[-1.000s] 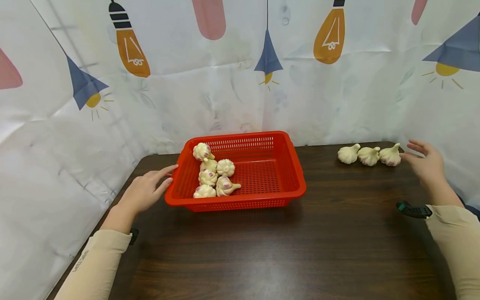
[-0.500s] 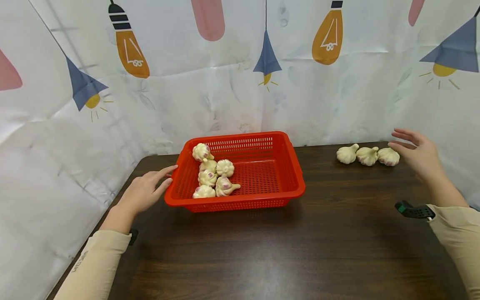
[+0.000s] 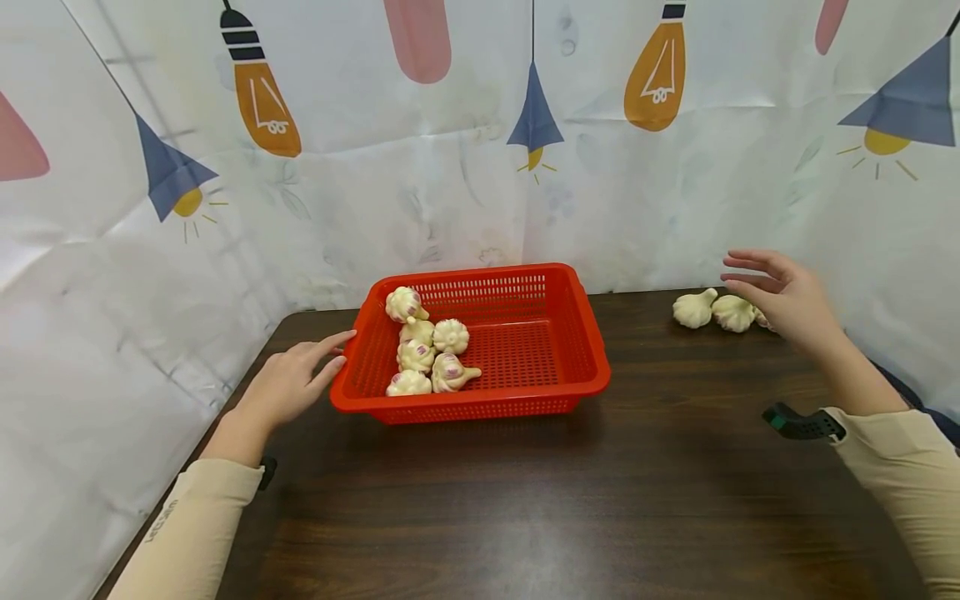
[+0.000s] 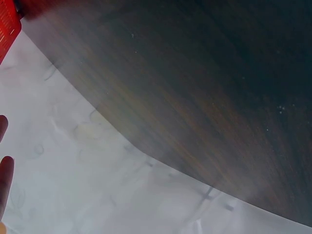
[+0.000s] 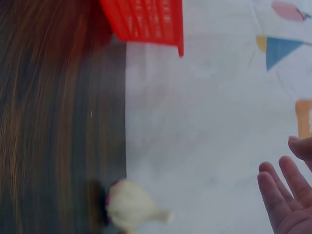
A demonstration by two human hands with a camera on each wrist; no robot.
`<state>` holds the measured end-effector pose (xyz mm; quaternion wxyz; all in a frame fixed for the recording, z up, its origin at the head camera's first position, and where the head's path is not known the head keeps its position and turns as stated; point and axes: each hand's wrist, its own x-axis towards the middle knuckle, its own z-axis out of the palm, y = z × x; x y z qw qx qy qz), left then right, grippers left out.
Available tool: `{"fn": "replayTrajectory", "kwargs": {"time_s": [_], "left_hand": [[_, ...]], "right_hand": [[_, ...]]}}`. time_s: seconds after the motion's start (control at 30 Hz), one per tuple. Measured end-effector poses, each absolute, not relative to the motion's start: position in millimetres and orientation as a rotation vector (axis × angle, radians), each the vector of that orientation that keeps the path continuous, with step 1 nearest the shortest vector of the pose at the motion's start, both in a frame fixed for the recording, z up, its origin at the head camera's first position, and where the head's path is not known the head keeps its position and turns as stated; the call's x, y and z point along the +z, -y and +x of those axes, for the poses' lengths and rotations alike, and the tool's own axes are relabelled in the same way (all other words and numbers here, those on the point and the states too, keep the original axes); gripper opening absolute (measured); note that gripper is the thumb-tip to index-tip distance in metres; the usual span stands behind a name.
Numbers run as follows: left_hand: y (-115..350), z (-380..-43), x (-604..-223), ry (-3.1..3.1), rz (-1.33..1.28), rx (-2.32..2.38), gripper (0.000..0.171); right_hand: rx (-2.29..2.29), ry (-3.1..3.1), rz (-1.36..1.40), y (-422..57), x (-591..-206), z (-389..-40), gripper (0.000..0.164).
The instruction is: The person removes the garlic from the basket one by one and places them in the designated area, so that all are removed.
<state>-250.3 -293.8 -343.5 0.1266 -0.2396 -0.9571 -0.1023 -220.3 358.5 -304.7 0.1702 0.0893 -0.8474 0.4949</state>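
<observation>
A red plastic basket (image 3: 480, 407) stands on the table, with several garlic bulbs (image 3: 452, 337) gathered in its left half. My left hand (image 3: 288, 379) rests at the basket's left rim with extended fingers. At the back right, three bulbs sit in a row: a left garlic bulb (image 3: 694, 308), a middle garlic bulb (image 3: 733, 313), and a third garlic bulb (image 3: 763, 320) mostly hidden behind my right hand (image 3: 787, 300). That hand hovers over the row, fingers parted and holding nothing. In the right wrist view, one garlic bulb (image 5: 134, 204) shows below the spread fingers.
The dark wooden table (image 3: 525, 500) runs back to a white printed curtain (image 3: 465, 183), which also closes off the left side. In the right wrist view, the basket's end (image 5: 151, 22) lies at the top.
My right hand has moved left from beside the rightmost garlic bulb to above the row, covering most of that bulb. The left hand, basket and bulbs have stayed in place.
</observation>
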Motion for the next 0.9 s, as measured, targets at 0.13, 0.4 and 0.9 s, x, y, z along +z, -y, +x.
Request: {"fn": "replayTrajectory", "kwargs": {"time_s": [0.13,0.4,0.9], "left_hand": [[293.6,-249.9,-344.6,2.79,-0.703,-0.299,0.049],[295.1,-252.1,-345.7,2.78,-0.701,-0.298,0.05],[295.7,-251.8,-344.6,2.786,-0.696,-0.304,0.049]], "right_hand": [[1.418,2.396,0.349,-344.7,-304.2,-222.7,0.042],[1.507,2.357,0.537,-309.4,-302.1,-223.5,0.043],[1.586,2.362,0.753,-241.5,-310.2,-235.4,0.038]]}}
